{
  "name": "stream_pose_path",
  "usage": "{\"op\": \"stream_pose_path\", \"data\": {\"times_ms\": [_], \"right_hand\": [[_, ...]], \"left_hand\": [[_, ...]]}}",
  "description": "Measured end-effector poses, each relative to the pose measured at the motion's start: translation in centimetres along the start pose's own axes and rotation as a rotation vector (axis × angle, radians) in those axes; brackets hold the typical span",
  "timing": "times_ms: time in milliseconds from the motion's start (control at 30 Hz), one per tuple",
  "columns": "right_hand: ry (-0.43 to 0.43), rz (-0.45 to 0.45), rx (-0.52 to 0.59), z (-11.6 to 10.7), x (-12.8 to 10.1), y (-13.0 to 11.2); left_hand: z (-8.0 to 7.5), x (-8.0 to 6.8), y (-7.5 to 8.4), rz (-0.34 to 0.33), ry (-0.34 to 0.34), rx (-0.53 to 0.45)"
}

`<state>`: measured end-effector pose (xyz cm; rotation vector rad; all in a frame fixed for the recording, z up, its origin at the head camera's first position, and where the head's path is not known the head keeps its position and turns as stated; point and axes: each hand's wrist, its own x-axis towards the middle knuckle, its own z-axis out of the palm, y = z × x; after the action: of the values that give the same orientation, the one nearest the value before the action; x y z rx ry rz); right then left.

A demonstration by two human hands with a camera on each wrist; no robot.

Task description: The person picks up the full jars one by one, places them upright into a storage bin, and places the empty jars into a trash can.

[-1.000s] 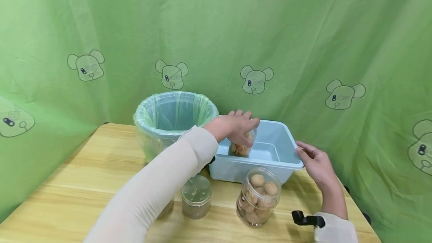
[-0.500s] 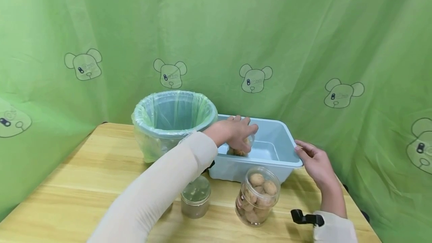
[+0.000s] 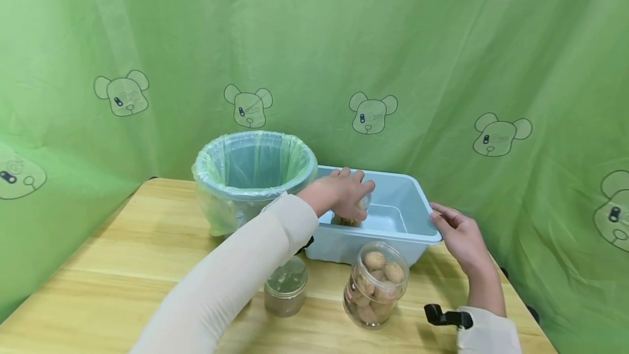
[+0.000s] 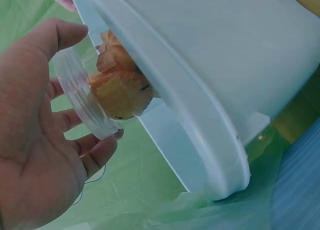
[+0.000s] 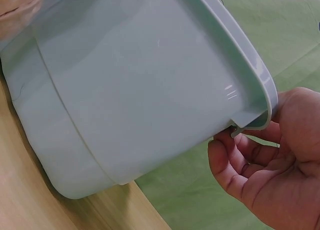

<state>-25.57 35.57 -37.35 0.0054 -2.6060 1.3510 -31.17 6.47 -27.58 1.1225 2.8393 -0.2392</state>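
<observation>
My left hand (image 3: 341,193) reaches into the left part of the light blue plastic basin (image 3: 334,246). Its fingers and thumb hold a clear plastic jar (image 4: 82,97) round the mouth from above. Orange-brown pieces (image 4: 122,92) show inside that jar; the basin's wall hides its lower part. At the basin's right end, my right hand (image 3: 464,239) grips the rim, with its fingers (image 5: 222,162) curled beneath the lip. In front of the basin stands an open clear jar of walnuts (image 3: 375,288).
A bin (image 3: 255,193) lined with a green bag stands left of the basin. A lidded jar (image 3: 286,288) is on the wooden table (image 3: 98,272) near my left sleeve, which partly covers another object. A green curtain (image 3: 304,31) hangs behind the table.
My left hand has lowered the jar slightly into the basin, then stayed nearly still. The right hand keeps its grip on the rim.
</observation>
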Motion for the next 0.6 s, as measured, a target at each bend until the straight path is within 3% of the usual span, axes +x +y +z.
{"op": "stream_pose_path", "data": {"times_ms": [600], "right_hand": [[-0.003, 0.004, -0.013, 0.01, 0.13, -0.01]], "left_hand": [[0.32, -0.03, -0.26, 0.012, 0.028, -0.036]]}}
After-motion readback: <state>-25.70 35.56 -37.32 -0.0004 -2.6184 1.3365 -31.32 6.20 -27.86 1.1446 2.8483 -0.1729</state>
